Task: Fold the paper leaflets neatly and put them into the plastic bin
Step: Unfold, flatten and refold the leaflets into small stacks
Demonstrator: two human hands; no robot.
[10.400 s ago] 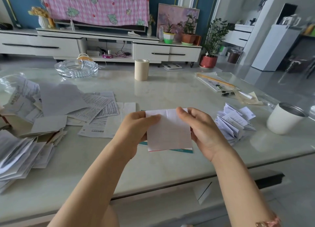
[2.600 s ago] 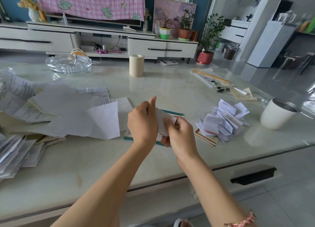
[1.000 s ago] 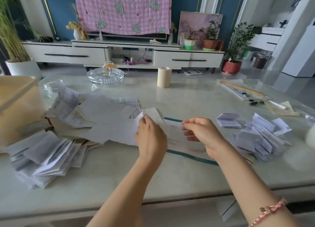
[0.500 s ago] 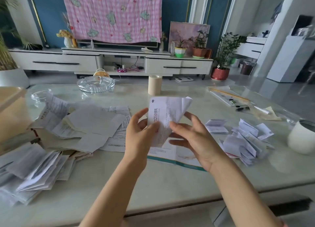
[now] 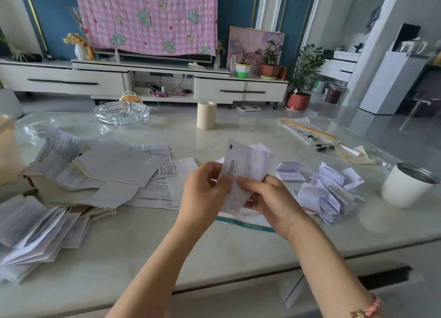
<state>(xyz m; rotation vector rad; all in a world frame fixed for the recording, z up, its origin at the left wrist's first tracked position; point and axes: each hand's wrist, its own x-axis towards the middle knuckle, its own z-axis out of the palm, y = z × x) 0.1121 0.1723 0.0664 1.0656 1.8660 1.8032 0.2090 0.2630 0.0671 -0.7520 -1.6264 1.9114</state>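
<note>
**One leaflet up in both hands, mid-table**

I count 2 hands, both on 1 leaflet (image 5: 247,172). It's held upright just above the table (image 5: 214,258), approx. mid-way along and toward the near edge. My left hand (image 5: 205,191) pinches its left edge, fingers curled. My right hand (image 5: 269,198) pinches the lower part, index finger laid across the print. The top right corner is bent back; I can't tell how many folds it has.

Under the hands lies 1 teal-edged booklet (image 5: 248,222), mostly hidden.

Loose paper sits in 3 heaps; sheets overlap too much to count:
- flat sheets (image 5: 114,172), left of centre
- a fanned stack (image 5: 31,231) at the near left edge, partly blurred
- a folded pile (image 5: 329,193) to the right, w/ 1 folded piece (image 5: 290,172) apart, just beside it

Also 1 white cup (image 5: 405,186) by the right edge, 1 tape roll (image 5: 206,115) and 2 glass dishes, the ashtray (image 5: 121,113) and a small dish (image 5: 39,126), toward the far edge.

A beige box (image 5: 7,150) at the left edge is cut off by the frame; can't tell if it's the bin.
</note>
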